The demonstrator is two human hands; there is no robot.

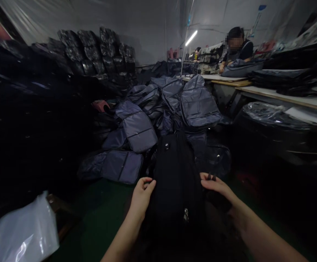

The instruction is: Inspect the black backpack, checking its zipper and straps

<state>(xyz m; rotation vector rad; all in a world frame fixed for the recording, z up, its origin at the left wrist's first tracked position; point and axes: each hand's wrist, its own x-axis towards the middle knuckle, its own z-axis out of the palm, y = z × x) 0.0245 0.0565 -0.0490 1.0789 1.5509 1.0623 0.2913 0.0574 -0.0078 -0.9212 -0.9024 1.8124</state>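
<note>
A black backpack (pixel 176 174) lies in front of me, with a small round badge near its far end and a metal zipper pull (pixel 186 215) near its lower end. My left hand (pixel 143 194) curls around the backpack's left edge. My right hand (pixel 215 185) lies against its right edge, fingers flat, next to several small dark tabs (pixel 209 177). Whether that hand grips the bag is hidden. The near end of the backpack fades into shadow.
A heap of grey-blue bag panels (pixel 136 127) lies just beyond the backpack. Black bags (pixel 92 51) are stacked against the back wall. White plastic (pixel 19 233) lies at lower left. At right, a co-worker (pixel 236 47) sits at a long worktable (pixel 284 96) holding more bags.
</note>
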